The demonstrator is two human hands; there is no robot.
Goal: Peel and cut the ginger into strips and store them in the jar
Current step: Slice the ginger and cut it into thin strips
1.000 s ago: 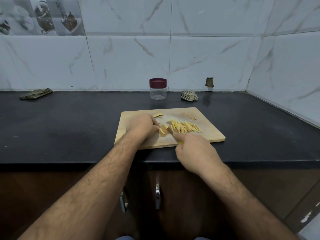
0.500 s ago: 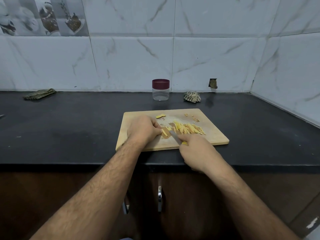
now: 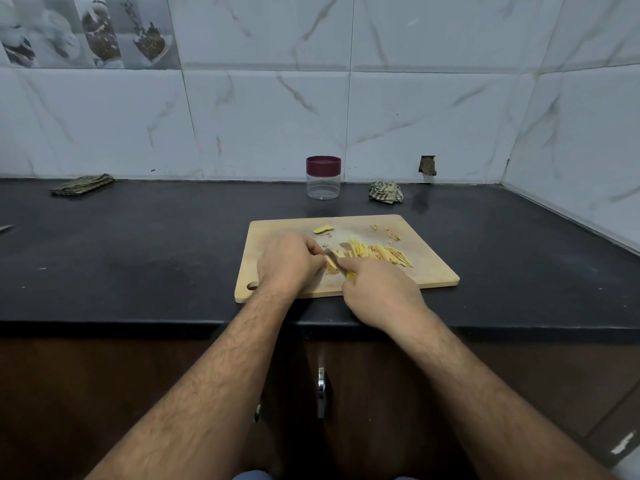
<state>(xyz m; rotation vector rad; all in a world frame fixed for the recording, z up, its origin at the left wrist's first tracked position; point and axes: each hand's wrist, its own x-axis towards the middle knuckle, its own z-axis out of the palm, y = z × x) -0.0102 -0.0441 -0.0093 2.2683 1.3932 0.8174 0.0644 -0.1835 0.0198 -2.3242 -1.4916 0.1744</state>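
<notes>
Both hands on the cutting board point(image 3: 429, 271) — left hand point(image 3: 287, 261) beside right hand point(image 3: 377, 292), ginger strips point(image 3: 381, 252) just beyond the right; jar point(image 3: 323, 177) stands farther back on the counter point(image 3: 138, 254), past both.

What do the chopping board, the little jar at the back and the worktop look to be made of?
Chopping board: pale wood, matte, going by its tan colour; the grain is too faint to confirm.
Jar: clear body you can see through, plastic or glass, hard to say which; its maroon lid looks like plastic.
Worktop: dark polished stone, probably granite, with a dull sheen.
</notes>
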